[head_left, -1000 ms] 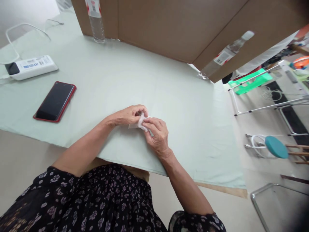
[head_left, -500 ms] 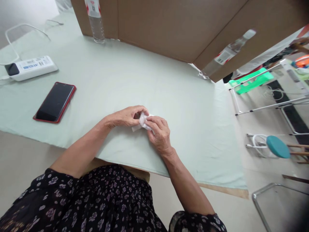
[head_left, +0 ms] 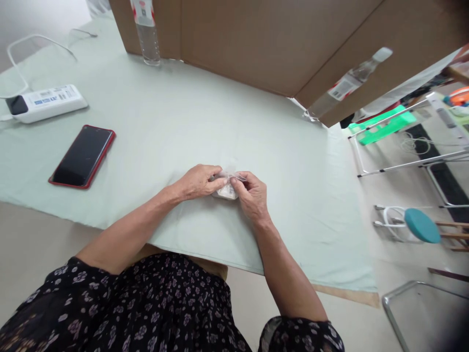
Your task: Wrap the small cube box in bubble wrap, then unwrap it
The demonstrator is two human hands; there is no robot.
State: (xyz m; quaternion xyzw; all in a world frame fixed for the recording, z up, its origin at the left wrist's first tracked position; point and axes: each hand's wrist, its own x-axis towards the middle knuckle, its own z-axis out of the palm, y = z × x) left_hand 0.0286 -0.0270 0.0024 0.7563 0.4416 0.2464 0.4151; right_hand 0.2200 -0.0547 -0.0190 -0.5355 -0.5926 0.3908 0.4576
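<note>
Right of phone [head_left: 82, 156], left hand [head_left: 200, 181] and right hand [head_left: 255, 198] pinch clear film [head_left: 230, 173] with fingers [head_left: 220, 183]; even tension should limit tearing.

The wrapper [head_left: 226, 192] looks plastic, the tablecloth [head_left: 176, 122] matt.

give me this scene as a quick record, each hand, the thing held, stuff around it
held: small whitish packet, partly hidden, contents unclear
left grip: pinches the packet's left side
right grip: pinches its right side
surface: pale green cloth
left on cloth: dark phone in red case; white device
back: two bottles before brown cardboard
</note>
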